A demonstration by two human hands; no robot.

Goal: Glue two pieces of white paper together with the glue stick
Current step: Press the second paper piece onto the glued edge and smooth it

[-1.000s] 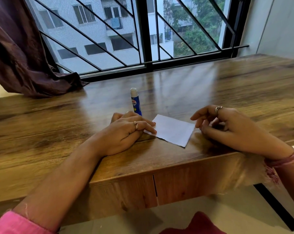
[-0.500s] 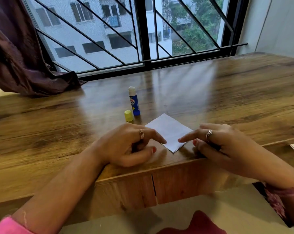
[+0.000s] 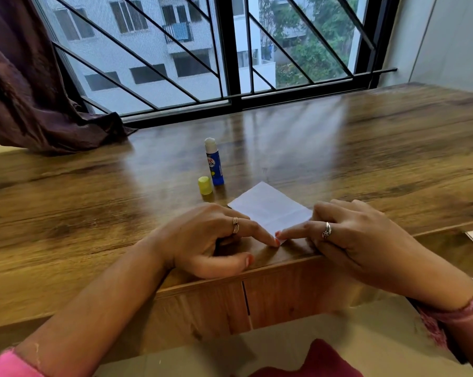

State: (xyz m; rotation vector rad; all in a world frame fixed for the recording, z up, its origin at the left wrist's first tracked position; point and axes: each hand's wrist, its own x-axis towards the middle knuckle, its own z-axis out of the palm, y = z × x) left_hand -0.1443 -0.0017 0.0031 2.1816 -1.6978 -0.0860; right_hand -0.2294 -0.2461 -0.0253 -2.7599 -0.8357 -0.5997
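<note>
1. Open wood stretches across the table's (image 3: pixel 393 148) right half and far left, with room for a hand to pass.
2. Near the front edge, the glue stick (image 3: pixel 214 162) stands upright with its cap (image 3: pixel 204 185) just beside it, blocking the middle.
3. A curtain (image 3: pixel 26 99) spills onto the back left corner; window bars (image 3: pixel 229 50) close off the back edge.

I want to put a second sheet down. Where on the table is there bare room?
Bare wood lies right of the paper toward the table's far right, and left of the cap toward the curtain. Crowded: the front edge, where both hands press the paper, with the glue stick just behind.
</note>
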